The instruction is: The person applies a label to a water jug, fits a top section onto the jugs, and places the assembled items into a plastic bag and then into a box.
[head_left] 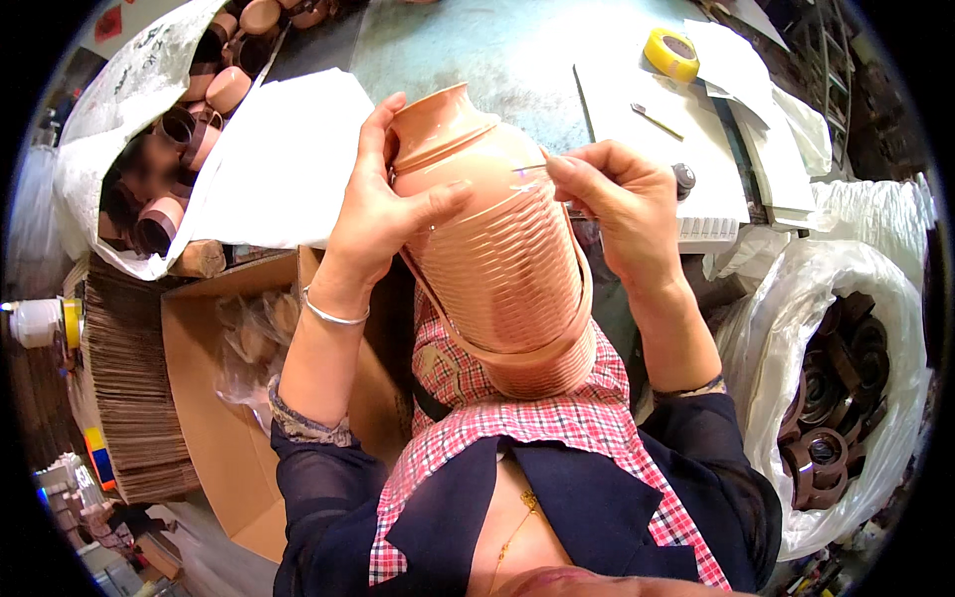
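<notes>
A peach-coloured, glossy jug body (487,239) with a ribbed lower part leans against my checked apron (448,438), its flared neck away from me. A band like a carrying handle (582,269) loops around its lower side. My left hand (398,189) wraps around the neck and shoulder from the left, thumb pressed on the smooth shoulder. At the shoulder's right side, my right hand (617,189) pinches a thin pointed tool (530,168), its tip at or just above the surface. Whether the tip touches cannot be made out. Fingers hide the rest of the tool.
Left stands a white sack (109,119) of peach and brown cup-like parts, above an open carton (219,418) and stacked cardboard (124,378). A yellow tape roll (671,54), a cutter knife (657,120) and papers lie back right. A plastic-lined bin (746,338) holds brown ring-shaped parts.
</notes>
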